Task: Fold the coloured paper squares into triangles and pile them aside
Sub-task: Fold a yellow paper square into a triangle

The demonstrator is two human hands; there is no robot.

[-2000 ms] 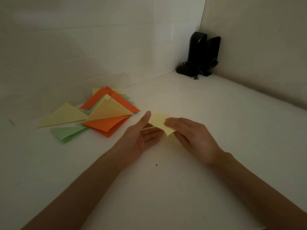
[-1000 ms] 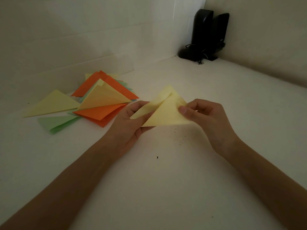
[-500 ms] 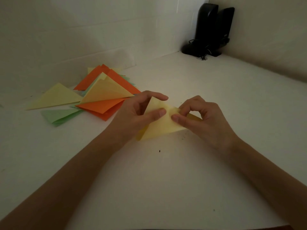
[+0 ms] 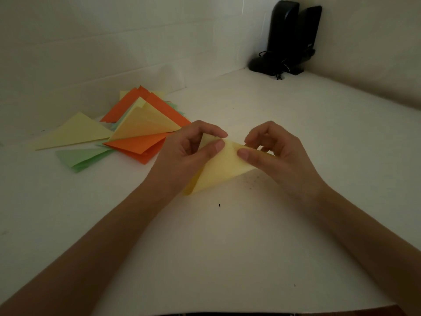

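A: Surroundings?

B: White table [image 4: 227, 258]; pile [image 4: 145, 133] of folded triangles, orange, yellow and green, at the left, its near corner covered by the left hand [image 4: 186, 156]; two black speakers [image 4: 292, 35] in the far corner, cable [image 4: 279, 73] bunched at their base; dark speck [image 4: 219, 205] on the table between the wrists.

A: Any text?

B: Pale mark on the right speaker; too small to read.

A: Hands, paper?

B: Yellow paper [image 4: 218, 172] sits mid-table between both hands, folded over, tip pointing down-left; left hand pinches its upper corner, thumb against forefinger; right hand [image 4: 282, 153] pinches the right edge, thumb on top.

A: Hard to see?

B: Can't tell if the tip touches the table; left palm hides the paper's left edge, right fingers hide its far corner; lower sheets in the pile mostly covered; light is dim; forearms cut off at the bottom edge.
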